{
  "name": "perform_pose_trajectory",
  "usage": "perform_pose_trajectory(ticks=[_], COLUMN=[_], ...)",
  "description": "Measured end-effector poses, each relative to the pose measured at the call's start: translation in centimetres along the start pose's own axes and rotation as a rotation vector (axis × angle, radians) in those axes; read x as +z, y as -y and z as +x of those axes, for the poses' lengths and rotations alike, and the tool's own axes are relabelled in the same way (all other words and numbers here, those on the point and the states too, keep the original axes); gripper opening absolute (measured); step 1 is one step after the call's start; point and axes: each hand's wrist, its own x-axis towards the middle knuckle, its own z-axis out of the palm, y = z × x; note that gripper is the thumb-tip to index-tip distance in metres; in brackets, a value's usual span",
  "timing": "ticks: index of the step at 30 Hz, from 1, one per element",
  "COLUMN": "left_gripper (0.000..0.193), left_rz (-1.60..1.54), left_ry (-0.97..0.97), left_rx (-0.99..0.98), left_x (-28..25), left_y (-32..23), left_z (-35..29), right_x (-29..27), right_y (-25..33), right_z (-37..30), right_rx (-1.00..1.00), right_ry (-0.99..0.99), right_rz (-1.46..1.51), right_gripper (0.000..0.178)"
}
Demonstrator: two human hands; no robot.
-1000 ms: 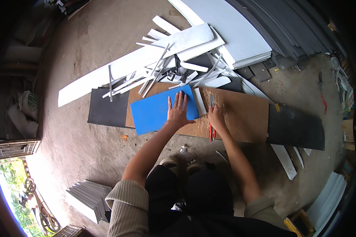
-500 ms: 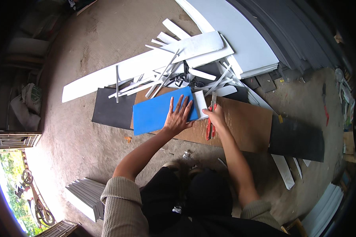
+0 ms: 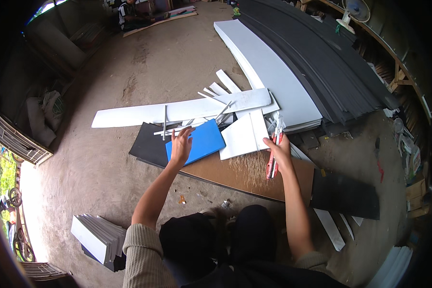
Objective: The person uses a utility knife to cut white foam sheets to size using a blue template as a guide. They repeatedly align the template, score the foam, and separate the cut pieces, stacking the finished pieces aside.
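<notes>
My left hand (image 3: 181,148) is open, its fingers apart over the left part of a flat blue board (image 3: 206,142); whether it touches the board I cannot tell. A white foam sheet (image 3: 238,138) lies beside the blue board's right end, with a line running across it near its right side. In my right hand (image 3: 282,149) is a red utility knife (image 3: 272,168), its blade end pointing away from me. The thumb of that hand is at the sheet's right edge. Beneath lies a brown, scored board (image 3: 293,176).
Behind the boards lie a long white strip (image 3: 144,115) and several white offcuts (image 3: 228,80). Stacked white sheets (image 3: 278,67) and dark sheets (image 3: 331,72) stand at the far right. A pile of cut white pieces (image 3: 96,236) is near left. Another person (image 3: 129,14) sits far off.
My left hand has lifted off the blue board's right part and moved left. My right hand and the knife have shifted right. More of the white sheet now shows. The view has tilted up.
</notes>
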Motion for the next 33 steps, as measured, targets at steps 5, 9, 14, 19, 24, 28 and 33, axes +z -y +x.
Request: perform_pose_trajectory(ticks=[5,9,14,19,24,28,33], left_gripper=[0.032,0.044,0.037,0.027,0.025,0.029,0.022], left_rz=[-0.253,-0.191,-0.314,-0.019,0.081,0.076,0.157], left_ry=[-0.261,-0.274,0.009,-0.103,0.083,0.145,0.122], left_rx=[0.176,0.379,0.165,0.328,0.309,0.289,0.292], left_x=[-6.7,-8.6,-10.0,-7.1,-1.8,4.7,9.3], left_y=[-6.3,-8.9,-7.8,-6.7,-5.3,-6.4,-4.7], left_z=[2.2,1.4,-0.9,-3.0,-3.9,-3.8,-5.0], right_x=[1.0,2.2,4.6,4.3,3.8,1.7,2.9], right_y=[3.7,5.3,4.3,0.2,-4.4,-10.8,-10.4], right_z=[-2.2,-3.6,-3.8,0.0,0.6,0.3,-4.1], right_rx=[-0.168,-0.245,-0.274,-0.23,-0.29,-0.412,-0.234], right_ry=[0.156,0.23,0.231,0.177,0.278,0.241,0.239], right_rz=[-0.024,0.017,-0.086,-0.341,-0.696,-0.923,-0.936], right_gripper=[0.026,0.026,0.023,0.026,0.031,0.032,0.032])
